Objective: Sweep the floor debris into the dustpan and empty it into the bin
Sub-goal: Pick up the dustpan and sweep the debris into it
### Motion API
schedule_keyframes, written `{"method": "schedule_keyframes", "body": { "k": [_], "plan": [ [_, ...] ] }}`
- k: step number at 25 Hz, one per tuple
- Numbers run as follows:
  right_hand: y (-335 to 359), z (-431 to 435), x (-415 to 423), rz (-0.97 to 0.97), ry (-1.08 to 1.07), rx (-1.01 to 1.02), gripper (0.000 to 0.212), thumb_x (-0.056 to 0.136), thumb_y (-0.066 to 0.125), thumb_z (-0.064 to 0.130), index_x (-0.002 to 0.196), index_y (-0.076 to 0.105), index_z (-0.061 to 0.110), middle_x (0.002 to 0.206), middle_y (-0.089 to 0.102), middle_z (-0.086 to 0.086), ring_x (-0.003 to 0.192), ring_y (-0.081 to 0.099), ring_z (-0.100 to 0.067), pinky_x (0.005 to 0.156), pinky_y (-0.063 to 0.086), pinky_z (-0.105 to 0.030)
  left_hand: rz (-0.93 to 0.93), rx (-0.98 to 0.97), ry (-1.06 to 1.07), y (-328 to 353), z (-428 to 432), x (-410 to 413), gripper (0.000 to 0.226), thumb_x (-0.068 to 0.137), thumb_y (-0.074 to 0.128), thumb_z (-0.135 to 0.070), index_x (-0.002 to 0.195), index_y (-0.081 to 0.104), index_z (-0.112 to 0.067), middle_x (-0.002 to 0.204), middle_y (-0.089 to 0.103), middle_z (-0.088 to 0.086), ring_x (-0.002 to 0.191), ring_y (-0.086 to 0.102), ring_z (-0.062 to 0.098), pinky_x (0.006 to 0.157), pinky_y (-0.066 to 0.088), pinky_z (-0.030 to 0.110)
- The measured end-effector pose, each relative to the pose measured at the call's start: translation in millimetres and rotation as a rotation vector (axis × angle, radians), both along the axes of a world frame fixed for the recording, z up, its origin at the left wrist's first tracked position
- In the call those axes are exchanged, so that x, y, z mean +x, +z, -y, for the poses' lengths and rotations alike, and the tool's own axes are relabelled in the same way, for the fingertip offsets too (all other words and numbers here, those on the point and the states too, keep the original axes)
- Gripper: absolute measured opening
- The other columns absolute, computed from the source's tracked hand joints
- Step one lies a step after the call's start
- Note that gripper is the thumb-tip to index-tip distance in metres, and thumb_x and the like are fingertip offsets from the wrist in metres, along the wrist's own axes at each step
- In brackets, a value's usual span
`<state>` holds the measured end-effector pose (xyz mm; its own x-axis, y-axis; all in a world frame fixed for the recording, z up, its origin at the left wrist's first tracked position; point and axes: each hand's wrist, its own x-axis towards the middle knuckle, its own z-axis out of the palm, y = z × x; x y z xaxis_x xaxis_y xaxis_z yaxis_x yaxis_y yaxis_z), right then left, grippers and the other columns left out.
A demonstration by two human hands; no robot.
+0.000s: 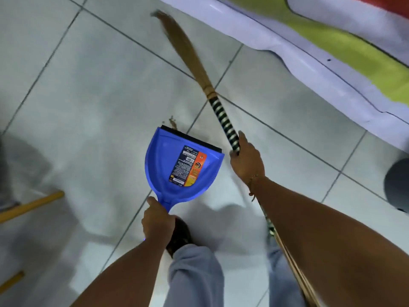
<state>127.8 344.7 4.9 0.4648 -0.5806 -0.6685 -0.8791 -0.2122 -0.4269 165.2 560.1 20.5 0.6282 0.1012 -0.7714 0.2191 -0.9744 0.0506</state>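
A blue dustpan (pixel 177 165) with an orange and black label sits low over the pale tiled floor, its black lip pointing away from me. My left hand (pixel 157 220) grips its handle. A small brown clump of debris (pixel 172 123) lies on the tile just beyond the lip's left end. My right hand (pixel 246 161) holds a broom by its black-and-white striped handle (pixel 223 120). The broom's tan bristles (pixel 177 45) stretch far up and left of the debris and look blurred.
A white sheet with green and red print (pixel 332 52) lies on the floor along the upper right. Two yellow wooden sticks (pixel 31 206) jut in at the left edge. A dark round object (pixel 398 185) sits at the right edge. My legs and one foot (pixel 180 237) are below the dustpan.
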Motion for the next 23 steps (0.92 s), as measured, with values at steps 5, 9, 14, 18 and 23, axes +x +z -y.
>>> {"method": "schedule_keyframes", "body": {
  "k": [5, 9, 14, 18, 23],
  "plan": [
    [-28.6, 11.1, 39.9, -0.064, -0.099, -0.157, 0.041, 0.096, 0.045, 0.02, 0.132, 0.037, 0.003, 0.117, 0.058, -0.025, 0.106, 0.056, -0.039, 0.084, 0.046, -0.041, 0.003, 0.03, -0.06, -22.2, -40.2, 34.5, 0.051, 0.081, 0.053, 0.007, 0.129, 0.036, 0.0, 0.114, 0.059, 0.03, 0.108, 0.054, 0.047, 0.091, 0.044, 0.047],
    [-53.8, 14.4, 51.2, -0.165, -0.111, -0.188, 0.039, 0.089, 0.048, 0.005, 0.127, 0.04, 0.0, 0.124, 0.055, -0.021, 0.112, 0.054, -0.037, 0.09, 0.047, -0.042, -0.033, 0.014, 0.003, -63.8, -57.4, 64.3, 0.047, 0.08, 0.056, 0.006, 0.123, 0.036, 0.002, 0.118, 0.055, 0.029, 0.111, 0.051, 0.047, 0.092, 0.043, 0.05],
    [-57.4, 14.2, 39.1, -0.303, 0.099, -0.184, 0.063, 0.093, 0.04, 0.048, 0.146, 0.008, 0.036, 0.11, 0.052, -0.014, 0.096, 0.056, -0.035, 0.071, 0.046, -0.04, -0.056, -0.005, 0.02, -89.3, -57.7, 73.0, 0.048, 0.077, 0.059, 0.005, 0.118, 0.035, 0.0, 0.117, 0.054, 0.026, 0.11, 0.052, 0.046, 0.094, 0.044, 0.056],
    [-60.0, -4.2, 27.8, -0.331, 0.376, -0.272, 0.055, 0.098, 0.032, 0.043, 0.147, 0.008, 0.034, 0.101, 0.054, -0.012, 0.079, 0.054, -0.031, 0.063, 0.041, -0.035, -0.037, -0.015, -0.02, -100.2, -61.4, 76.1, 0.043, 0.078, 0.054, 0.004, 0.117, 0.037, 0.001, 0.114, 0.055, 0.026, 0.107, 0.053, 0.047, 0.094, 0.044, 0.056],
    [-82.7, -6.9, -10.7, -0.363, 0.375, -0.35, 0.047, 0.093, 0.043, 0.009, 0.137, 0.03, 0.012, 0.126, 0.054, -0.016, 0.1, 0.056, -0.038, 0.076, 0.05, -0.045, 0.038, 0.06, -0.297, -118.5, -71.5, 85.8, 0.057, 0.087, 0.048, -0.001, 0.138, 0.024, 0.002, 0.118, 0.054, 0.026, 0.104, 0.057, 0.046, 0.089, 0.047, 0.054]
  ]
}}
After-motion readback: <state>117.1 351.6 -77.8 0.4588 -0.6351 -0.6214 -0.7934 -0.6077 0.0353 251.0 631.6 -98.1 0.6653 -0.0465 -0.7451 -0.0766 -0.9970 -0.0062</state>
